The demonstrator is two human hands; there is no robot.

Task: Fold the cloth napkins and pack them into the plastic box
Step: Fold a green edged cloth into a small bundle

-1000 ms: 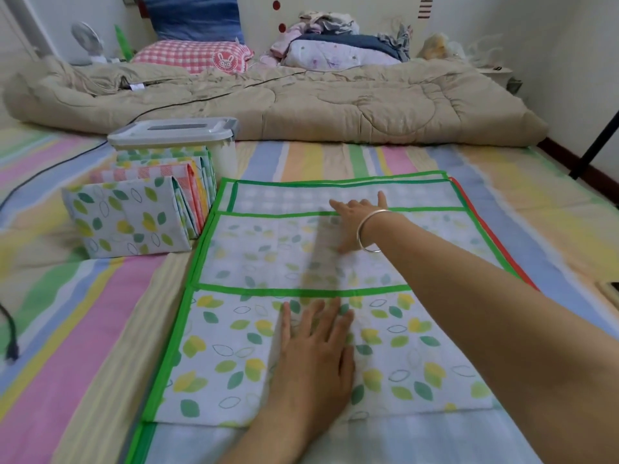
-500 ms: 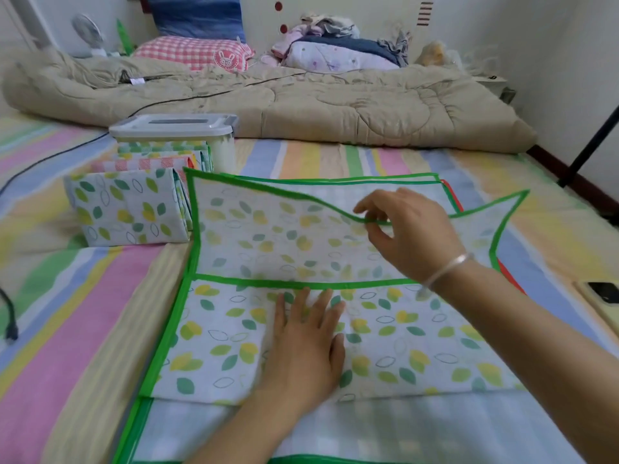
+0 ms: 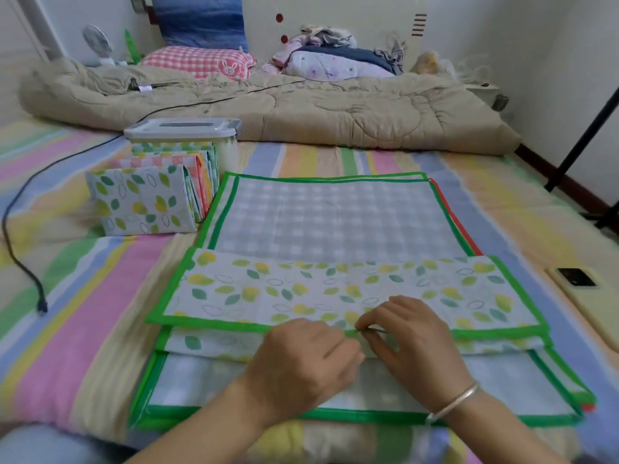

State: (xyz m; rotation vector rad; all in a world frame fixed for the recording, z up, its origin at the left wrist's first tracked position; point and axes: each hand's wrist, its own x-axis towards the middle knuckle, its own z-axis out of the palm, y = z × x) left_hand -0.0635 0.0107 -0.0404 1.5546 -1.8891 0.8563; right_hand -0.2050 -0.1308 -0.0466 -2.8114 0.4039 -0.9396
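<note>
Leaf-print napkin (image 3: 335, 289) lies folded into a band across the near half of the flat napkin stack (image 3: 335, 216) on the striped sheet (image 3: 83, 313). We see the right hand (image 3: 415, 339) pinching its green near hem. The left hand (image 3: 301, 360), fingers curled, sits at the same hem and is probably gripping it too, but it's blurry. Folded napkins (image 3: 147, 202) stand at the left, against the lidded plastic box (image 3: 187, 135). A phone (image 3: 579, 283) lies at the right.
</note>
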